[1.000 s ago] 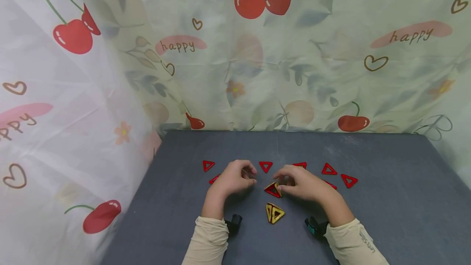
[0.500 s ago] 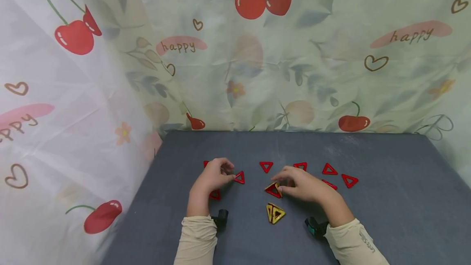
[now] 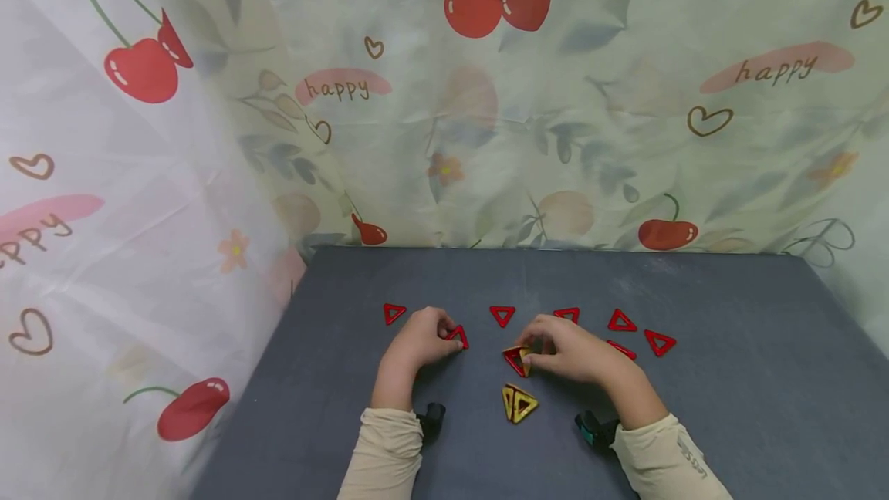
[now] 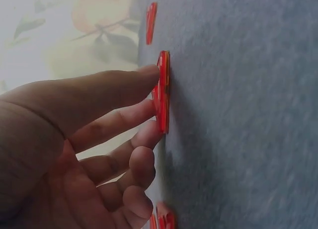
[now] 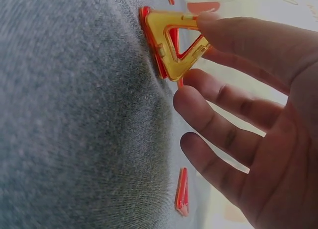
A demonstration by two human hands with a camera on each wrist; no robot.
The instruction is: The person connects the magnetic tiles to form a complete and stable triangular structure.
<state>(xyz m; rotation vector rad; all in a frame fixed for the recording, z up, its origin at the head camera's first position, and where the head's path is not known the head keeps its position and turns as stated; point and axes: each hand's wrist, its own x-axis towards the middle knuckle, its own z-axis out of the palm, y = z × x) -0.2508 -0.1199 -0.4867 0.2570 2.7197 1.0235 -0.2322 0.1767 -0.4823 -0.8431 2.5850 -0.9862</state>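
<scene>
My left hand pinches a red triangular magnetic tile between thumb and fingertips, just over the table, with the other fingers loosely bent. My right hand pinches a yellow triangular tile by its corner with thumb and forefinger. That yellow tile leans up at an angle, its lower edge against a red triangular tile. Only a narrow gap separates the left hand's tile from this joined pair. Nearer the front, a gold-looking group of triangular tiles lies on the table.
Several loose red triangles lie toward the back, among them one red tile at left, another red tile mid-table and a third red tile at right. The grey table ends at a printed curtain.
My left hand first went left and took hold of a red triangular tile, then came back right with it. My right hand stays in place, the joined tiles tilting slightly.
</scene>
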